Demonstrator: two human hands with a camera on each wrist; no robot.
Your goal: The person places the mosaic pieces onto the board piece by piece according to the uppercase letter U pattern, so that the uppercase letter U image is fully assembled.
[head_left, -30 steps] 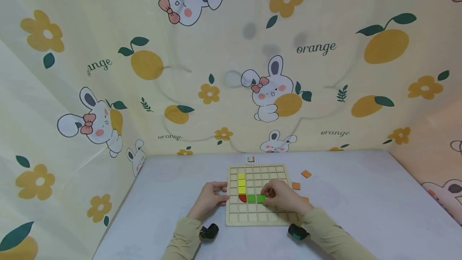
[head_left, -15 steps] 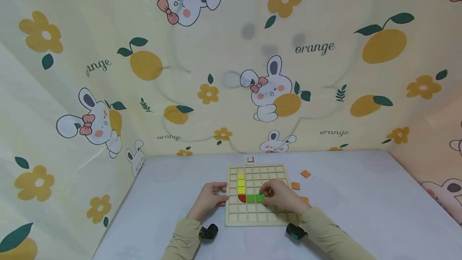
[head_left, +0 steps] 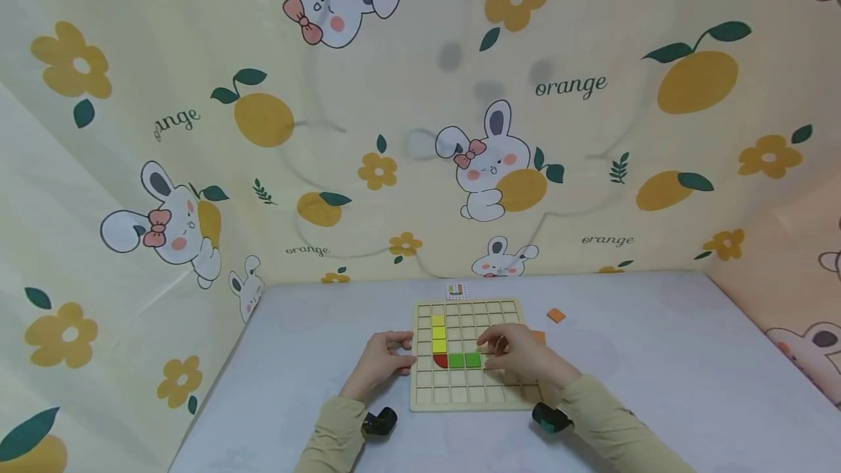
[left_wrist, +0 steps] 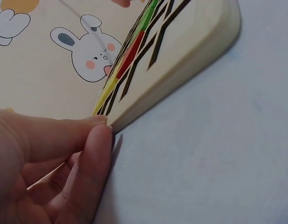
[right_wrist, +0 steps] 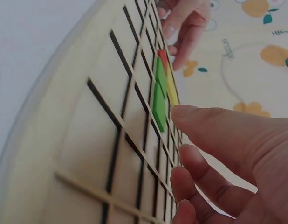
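Observation:
A pale wooden grid board (head_left: 460, 398) lies flat on the table. My left hand (head_left: 377, 363) touches its left edge with thumb and fingertips, seen near the corner in the left wrist view. In the grid a column of yellow tiles (head_left: 439, 333) meets a red round-cornered tile (head_left: 441, 361). Two green tiles (head_left: 465, 361) run rightward from the red one. Just right of the green tiles, my right hand (head_left: 522, 352) hovers over the board with thumb and fingers apart, holding nothing; the right wrist view shows a gap between thumb and green tiles (right_wrist: 159, 100).
Orange tiles lie on the white table right of the board, one at the back (head_left: 555, 315) and one partly behind my right hand (head_left: 539, 337). A small card with a coloured grid pattern (head_left: 457, 290) lies beyond the board. A patterned curtain (head_left: 394, 93) encloses the table's back and sides.
My right hand has let go of the right green tile and moved slightly right, now covering the nearest orange tile. The green tile lies fully in view. My left hand stays at the board's edge.

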